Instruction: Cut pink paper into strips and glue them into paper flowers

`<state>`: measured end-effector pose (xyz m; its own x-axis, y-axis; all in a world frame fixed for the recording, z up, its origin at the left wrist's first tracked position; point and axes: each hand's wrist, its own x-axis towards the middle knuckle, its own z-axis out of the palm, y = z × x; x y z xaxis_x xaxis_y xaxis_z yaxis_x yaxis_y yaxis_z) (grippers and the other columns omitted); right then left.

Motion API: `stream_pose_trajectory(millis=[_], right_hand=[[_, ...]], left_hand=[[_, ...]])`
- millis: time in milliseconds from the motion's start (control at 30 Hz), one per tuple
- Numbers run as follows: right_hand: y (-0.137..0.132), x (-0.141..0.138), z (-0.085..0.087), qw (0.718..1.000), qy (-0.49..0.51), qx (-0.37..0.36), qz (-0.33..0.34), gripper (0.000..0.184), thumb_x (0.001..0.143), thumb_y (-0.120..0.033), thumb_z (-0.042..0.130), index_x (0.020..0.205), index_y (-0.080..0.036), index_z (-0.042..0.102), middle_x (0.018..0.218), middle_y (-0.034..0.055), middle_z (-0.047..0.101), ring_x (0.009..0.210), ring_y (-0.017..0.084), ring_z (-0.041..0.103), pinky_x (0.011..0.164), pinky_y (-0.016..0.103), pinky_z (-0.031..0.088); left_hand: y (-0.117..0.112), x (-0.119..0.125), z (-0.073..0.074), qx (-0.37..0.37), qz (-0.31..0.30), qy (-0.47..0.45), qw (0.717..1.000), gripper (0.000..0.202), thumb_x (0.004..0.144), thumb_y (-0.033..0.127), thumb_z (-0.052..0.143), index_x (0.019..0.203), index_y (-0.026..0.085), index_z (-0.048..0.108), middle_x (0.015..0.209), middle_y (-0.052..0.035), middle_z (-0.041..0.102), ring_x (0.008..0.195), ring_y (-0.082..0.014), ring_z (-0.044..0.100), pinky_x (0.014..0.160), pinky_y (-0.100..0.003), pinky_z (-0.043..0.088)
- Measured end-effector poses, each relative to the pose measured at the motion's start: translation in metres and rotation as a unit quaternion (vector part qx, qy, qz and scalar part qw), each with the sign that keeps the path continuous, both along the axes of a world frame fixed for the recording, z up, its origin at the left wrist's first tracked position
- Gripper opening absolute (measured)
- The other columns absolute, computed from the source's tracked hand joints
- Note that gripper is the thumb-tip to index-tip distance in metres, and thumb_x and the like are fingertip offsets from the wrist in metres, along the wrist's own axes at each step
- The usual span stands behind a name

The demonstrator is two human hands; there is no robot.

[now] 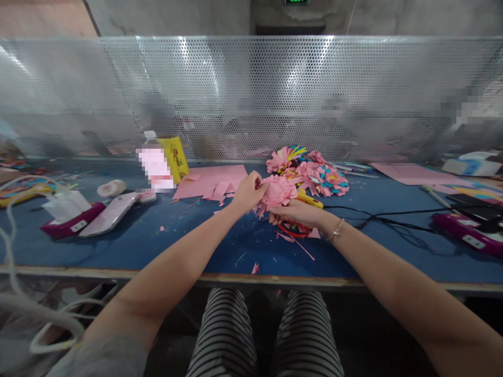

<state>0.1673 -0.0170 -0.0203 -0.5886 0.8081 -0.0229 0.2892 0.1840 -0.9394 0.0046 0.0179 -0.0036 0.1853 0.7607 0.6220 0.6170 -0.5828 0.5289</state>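
Note:
A pink paper flower [278,191] with layered, fringed petals is held between both hands above the blue table. My left hand [248,192] pinches its left edge, thumb and fingers closed together. From below and to the right, my right hand [295,212] grips the flower, its fingers curled under the petals. Just under the right hand lie red-handled scissors [294,229], partly hidden. A yellow glue gun [310,199] rests behind that hand. Farther back is a pile of finished-looking paper flowers [310,170] in pink, blue and yellow.
Pink paper sheets [214,180] and scraps lie left of the hands. A phone [111,213], a purple power strip [73,220] and a bottle [157,162] stand farther left. Black cables [377,214] run right to another purple power strip [467,233]. A perforated metal screen [220,94] closes the back.

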Motion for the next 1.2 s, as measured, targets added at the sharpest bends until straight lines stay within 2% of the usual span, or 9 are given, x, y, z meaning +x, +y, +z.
stream_pose_trajectory(millis=[233,567,800,967,1200], right_hand=[[-0.0052,-0.0011,0.0053,0.999,-0.034,0.018,-0.020,0.029,0.072,-0.045,0.054,0.065,-0.019,0.065,0.071,0.0065,0.064,0.066,0.014,0.057,0.068,0.029,0.045],[-0.0023,0.0013,0.0027,0.996,-0.069,0.060,0.002,0.034,0.074,-0.048,0.049,0.068,-0.018,0.065,0.074,0.0061,0.065,0.070,0.015,0.057,0.072,0.030,0.044],[-0.0068,-0.0005,0.0074,0.995,-0.073,0.070,0.019,0.034,0.073,-0.048,0.051,0.069,-0.017,0.066,0.076,0.0079,0.065,0.071,0.014,0.056,0.073,0.029,0.043],[-0.0074,-0.0015,0.0079,0.997,-0.053,0.050,-0.002,0.031,0.073,-0.045,0.052,0.067,-0.017,0.065,0.071,0.0067,0.064,0.065,0.013,0.055,0.068,0.028,0.044],[-0.0057,-0.0044,0.0046,0.997,0.051,-0.041,-0.041,0.023,0.070,-0.039,0.058,0.066,-0.016,0.061,0.071,0.0058,0.061,0.065,0.013,0.057,0.070,0.029,0.046]], left_hand=[[0.0014,-0.0002,-0.0018,-0.003,-0.016,0.006,1.000,0.009,0.072,0.024,0.048,0.069,0.019,0.041,0.064,0.0017,0.047,0.061,-0.0116,0.044,0.060,-0.026,0.035],[0.0026,-0.0008,-0.0033,-0.013,-0.023,0.036,0.999,0.008,0.073,0.025,0.047,0.070,0.019,0.042,0.062,0.0017,0.048,0.060,-0.0117,0.045,0.057,-0.025,0.034],[0.0021,0.0004,-0.0077,-0.055,-0.069,0.101,0.991,0.013,0.076,0.029,0.044,0.068,0.019,0.044,0.064,-0.0005,0.052,0.060,-0.0130,0.046,0.055,-0.026,0.033],[0.0026,0.0020,-0.0078,-0.067,-0.048,0.051,0.995,0.014,0.076,0.030,0.044,0.069,0.019,0.043,0.067,-0.0009,0.053,0.063,-0.0130,0.049,0.058,-0.026,0.037],[0.0033,-0.0007,-0.0008,0.026,0.002,-0.014,1.000,0.012,0.073,0.024,0.049,0.066,0.019,0.040,0.067,-0.0002,0.050,0.065,-0.0122,0.046,0.062,-0.026,0.037]])
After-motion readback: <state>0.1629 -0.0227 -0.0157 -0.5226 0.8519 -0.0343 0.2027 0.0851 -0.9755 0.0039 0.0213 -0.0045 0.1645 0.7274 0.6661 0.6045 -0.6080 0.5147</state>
